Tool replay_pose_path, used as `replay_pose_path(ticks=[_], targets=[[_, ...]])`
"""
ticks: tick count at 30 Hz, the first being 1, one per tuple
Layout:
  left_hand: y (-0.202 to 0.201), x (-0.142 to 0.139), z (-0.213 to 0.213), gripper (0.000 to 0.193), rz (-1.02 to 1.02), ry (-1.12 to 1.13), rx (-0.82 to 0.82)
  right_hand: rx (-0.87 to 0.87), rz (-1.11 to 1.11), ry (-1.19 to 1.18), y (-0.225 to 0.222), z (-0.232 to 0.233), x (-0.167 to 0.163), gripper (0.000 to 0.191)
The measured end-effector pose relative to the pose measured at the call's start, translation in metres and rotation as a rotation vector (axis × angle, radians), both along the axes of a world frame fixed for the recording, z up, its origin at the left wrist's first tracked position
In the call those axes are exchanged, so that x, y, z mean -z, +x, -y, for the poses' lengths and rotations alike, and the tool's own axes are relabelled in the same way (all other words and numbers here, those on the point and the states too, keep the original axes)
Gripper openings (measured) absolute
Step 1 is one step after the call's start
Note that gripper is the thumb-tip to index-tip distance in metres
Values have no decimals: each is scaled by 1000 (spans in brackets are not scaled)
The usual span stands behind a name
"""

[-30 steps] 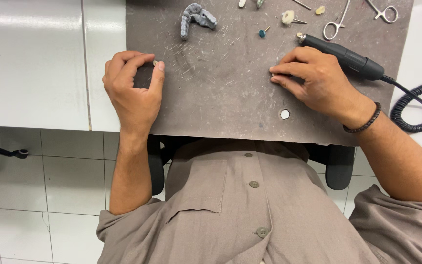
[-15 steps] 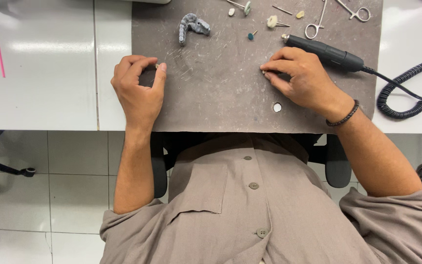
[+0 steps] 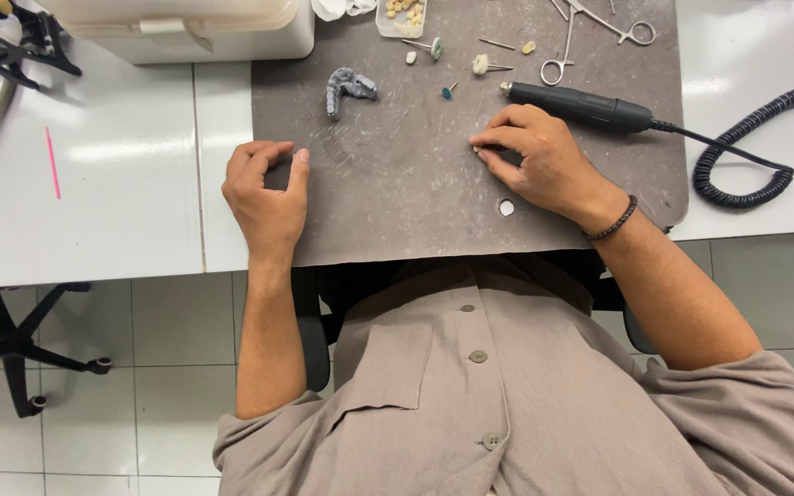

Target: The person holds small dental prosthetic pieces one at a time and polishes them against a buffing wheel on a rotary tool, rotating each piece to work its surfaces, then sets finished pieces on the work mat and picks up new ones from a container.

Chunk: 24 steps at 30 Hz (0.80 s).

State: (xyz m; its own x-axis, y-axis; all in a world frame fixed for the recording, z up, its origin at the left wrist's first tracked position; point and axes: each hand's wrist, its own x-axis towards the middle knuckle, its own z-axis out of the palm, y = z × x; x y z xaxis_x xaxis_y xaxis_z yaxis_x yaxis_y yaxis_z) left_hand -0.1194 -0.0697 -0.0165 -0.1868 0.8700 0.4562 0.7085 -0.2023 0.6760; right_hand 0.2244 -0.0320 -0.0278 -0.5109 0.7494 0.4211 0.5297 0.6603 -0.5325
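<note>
My left hand (image 3: pixel 264 197) rests on the left edge of a grey work mat (image 3: pixel 397 202), fingers loosely curled, thumb apart, nothing in it. My right hand (image 3: pixel 549 163) lies on the mat's right half, and its thumb and forefinger pinch a tiny pale piece (image 3: pixel 477 149) against the mat. Just beyond that hand lies a black rotary handpiece (image 3: pixel 581 106) with a coiled black cable (image 3: pixel 742 165). A grey dental model (image 3: pixel 346 87) lies farther back, between the two hands.
Small burs and polishing tips (image 3: pixel 482 64), metal forceps (image 3: pixel 590 28) and a clear tray of tooth-like bits (image 3: pixel 402 14) line the mat's far edge. A white box (image 3: pixel 186 28) stands at the back left. The mat has a small hole (image 3: pixel 505 208).
The view has shifted so more of the table's far side shows. Both hands stay where they were on the mat.
</note>
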Motion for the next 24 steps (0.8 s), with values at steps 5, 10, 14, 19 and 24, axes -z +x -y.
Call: replay_pose_path(ticks=[5, 10, 14, 19, 24], targets=[[-1, 3, -1, 14, 7, 0, -7, -2, -33, -7, -1, -2, 2, 18], [3, 5, 1, 17, -186, 38, -86, 1, -29, 20, 0, -2, 5, 18], [19, 2, 4, 41, -378, -30, 243, 1, -16, 10, 0, -2, 6, 18], [57, 3, 1, 66, -597, 11, 462, 2, 3, 42, -1, 0, 3, 18], [67, -2, -3, 67, -630, 36, 505, -5, -6, 46, 0, 0, 1, 20]])
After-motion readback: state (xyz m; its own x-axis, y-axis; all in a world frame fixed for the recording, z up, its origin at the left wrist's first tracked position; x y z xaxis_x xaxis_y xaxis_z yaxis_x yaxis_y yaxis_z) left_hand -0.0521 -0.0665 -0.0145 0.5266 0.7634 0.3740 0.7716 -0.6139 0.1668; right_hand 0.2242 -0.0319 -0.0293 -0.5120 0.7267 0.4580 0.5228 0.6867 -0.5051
